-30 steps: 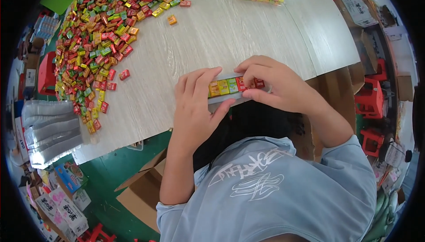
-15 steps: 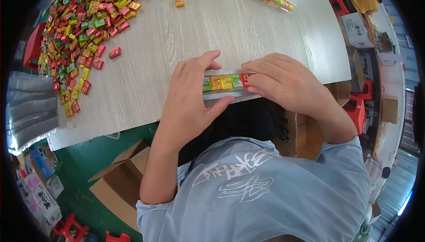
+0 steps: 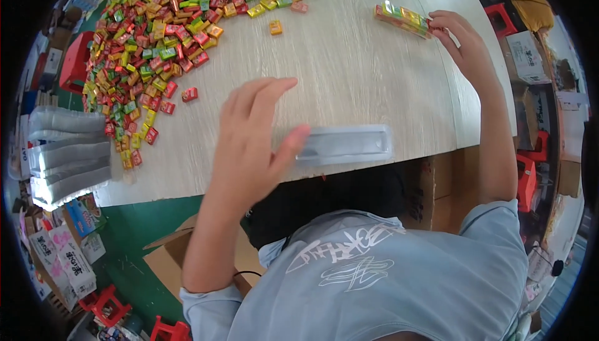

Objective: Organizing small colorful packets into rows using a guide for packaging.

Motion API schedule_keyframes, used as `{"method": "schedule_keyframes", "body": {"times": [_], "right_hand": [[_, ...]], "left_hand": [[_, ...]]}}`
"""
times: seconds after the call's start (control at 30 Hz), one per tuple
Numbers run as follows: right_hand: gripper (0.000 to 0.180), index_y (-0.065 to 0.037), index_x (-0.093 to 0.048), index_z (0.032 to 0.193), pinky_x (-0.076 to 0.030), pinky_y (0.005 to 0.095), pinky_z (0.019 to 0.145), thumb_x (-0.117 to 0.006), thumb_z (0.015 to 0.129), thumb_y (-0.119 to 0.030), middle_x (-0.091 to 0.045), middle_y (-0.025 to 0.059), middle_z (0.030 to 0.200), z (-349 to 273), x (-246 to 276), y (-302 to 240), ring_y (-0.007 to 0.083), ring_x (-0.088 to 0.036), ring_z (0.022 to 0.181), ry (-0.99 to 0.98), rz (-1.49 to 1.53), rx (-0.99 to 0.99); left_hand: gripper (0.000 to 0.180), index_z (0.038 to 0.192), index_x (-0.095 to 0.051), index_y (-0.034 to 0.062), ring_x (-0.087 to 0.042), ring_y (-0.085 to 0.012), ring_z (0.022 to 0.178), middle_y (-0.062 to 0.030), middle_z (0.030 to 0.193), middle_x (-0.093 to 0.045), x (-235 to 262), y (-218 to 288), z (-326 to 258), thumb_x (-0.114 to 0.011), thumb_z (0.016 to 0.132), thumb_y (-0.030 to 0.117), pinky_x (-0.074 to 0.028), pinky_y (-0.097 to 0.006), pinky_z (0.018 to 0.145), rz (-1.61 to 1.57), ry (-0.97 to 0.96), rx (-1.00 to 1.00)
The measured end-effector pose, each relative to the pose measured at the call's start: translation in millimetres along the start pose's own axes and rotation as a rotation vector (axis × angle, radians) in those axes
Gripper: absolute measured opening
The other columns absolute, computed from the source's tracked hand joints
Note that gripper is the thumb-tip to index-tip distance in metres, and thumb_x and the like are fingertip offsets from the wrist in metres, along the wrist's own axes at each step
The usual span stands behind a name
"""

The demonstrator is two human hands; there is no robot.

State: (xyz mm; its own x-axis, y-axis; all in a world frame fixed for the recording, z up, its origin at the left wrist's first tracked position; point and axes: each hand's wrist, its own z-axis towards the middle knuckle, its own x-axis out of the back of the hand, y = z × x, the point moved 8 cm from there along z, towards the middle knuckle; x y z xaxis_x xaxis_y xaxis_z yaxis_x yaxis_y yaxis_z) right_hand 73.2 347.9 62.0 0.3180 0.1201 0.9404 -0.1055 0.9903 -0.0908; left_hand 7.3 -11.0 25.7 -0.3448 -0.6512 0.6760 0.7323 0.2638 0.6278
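Your right hand [image 3: 465,44] pinches a filled candy pack [image 3: 401,18], far right; your left hand [image 3: 244,130] is spread by the near, unfilled tray [image 3: 347,145]; loose candies [image 3: 167,53] remain left.

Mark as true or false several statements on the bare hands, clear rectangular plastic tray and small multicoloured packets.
1. The right hand is at one end of a straight row of small multicoloured packets. True.
2. The clear rectangular plastic tray is full of packets. False: none show in it.
3. The left hand has its thumb and forefinger spread apart. True.
4. The loose heap of red, yellow, green and orange packets lies right of the tray. False: it lies to the left.
5. A shiny, silvery-grey stack of plastic sits left of the tray. True.
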Motion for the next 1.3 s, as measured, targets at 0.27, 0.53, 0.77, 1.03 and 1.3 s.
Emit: {"method": "schedule_keyframes", "body": {"times": [0.27, 0.53, 0.77, 1.03, 1.3], "right_hand": [[0.016, -0.007, -0.068, 0.115, -0.049, 0.0421, 0.109, -0.067, 0.104, -0.019, -0.067, 0.0092, 0.138, 1, -25, 16, 0.031, -0.062, 0.126, -0.034, -0.084, -0.075], [0.023, -0.01, -0.069, 0.118, -0.047, 0.0441, 0.109, -0.071, 0.096, -0.014, -0.068, 0.0081, 0.131, 86, -52, -95, 0.0305, -0.063, 0.125, 0.069, 0.052, 0.24], [0.022, -0.011, -0.072, 0.116, -0.052, 0.0422, 0.1, -0.072, 0.094, -0.014, -0.068, 0.0062, 0.119, 141, -117, -123, 0.0284, -0.066, 0.112, 0.048, 0.076, 0.32], [0.012, -0.007, -0.069, 0.108, -0.053, 0.0427, 0.096, -0.068, 0.097, -0.012, -0.067, 0.0071, 0.114, 130, -101, -116, 0.0312, -0.065, 0.109, -0.075, 0.182, 0.239], [0.016, -0.005, -0.066, 0.103, -0.053, 0.044, 0.091, -0.07, 0.097, -0.019, -0.065, 0.0097, 0.106, 126, -105, -120, 0.0327, -0.065, 0.104, -0.083, 0.223, 0.111]], "left_hand": [[0.04, 0.132, -0.063, 0.0045, -0.056, -0.0379, 0.12, -0.0161, 0.127, -0.061, 5, -53, 87, -0.07, 0.097, 0.024, -0.045, -0.047, 0.106, 0.452, -0.112, -0.046], [0.037, 0.125, -0.065, 0.0055, -0.057, -0.0345, 0.119, -0.0133, 0.122, -0.062, -14, -72, 91, -0.075, 0.093, 0.021, -0.045, -0.047, 0.103, 0.482, -0.111, -0.084], [0.027, 0.112, -0.069, 0.0077, -0.061, -0.0302, 0.11, -0.0092, 0.108, -0.065, -4, -80, 93, -0.078, 0.089, 0.019, -0.046, -0.045, 0.097, 0.514, -0.143, -0.07], [0.022, 0.104, -0.068, 0.0093, -0.062, -0.0285, 0.103, -0.007, 0.1, -0.064, 1, -84, 91, -0.08, 0.087, 0.017, -0.048, -0.044, 0.092, 0.473, -0.111, -0.096], [0.021, 0.101, -0.067, 0.0099, -0.063, -0.0282, 0.103, -0.0068, 0.1, -0.065, -1, -88, 92, -0.08, 0.086, 0.015, -0.048, -0.044, 0.091, 0.41, -0.1, -0.082]]}}
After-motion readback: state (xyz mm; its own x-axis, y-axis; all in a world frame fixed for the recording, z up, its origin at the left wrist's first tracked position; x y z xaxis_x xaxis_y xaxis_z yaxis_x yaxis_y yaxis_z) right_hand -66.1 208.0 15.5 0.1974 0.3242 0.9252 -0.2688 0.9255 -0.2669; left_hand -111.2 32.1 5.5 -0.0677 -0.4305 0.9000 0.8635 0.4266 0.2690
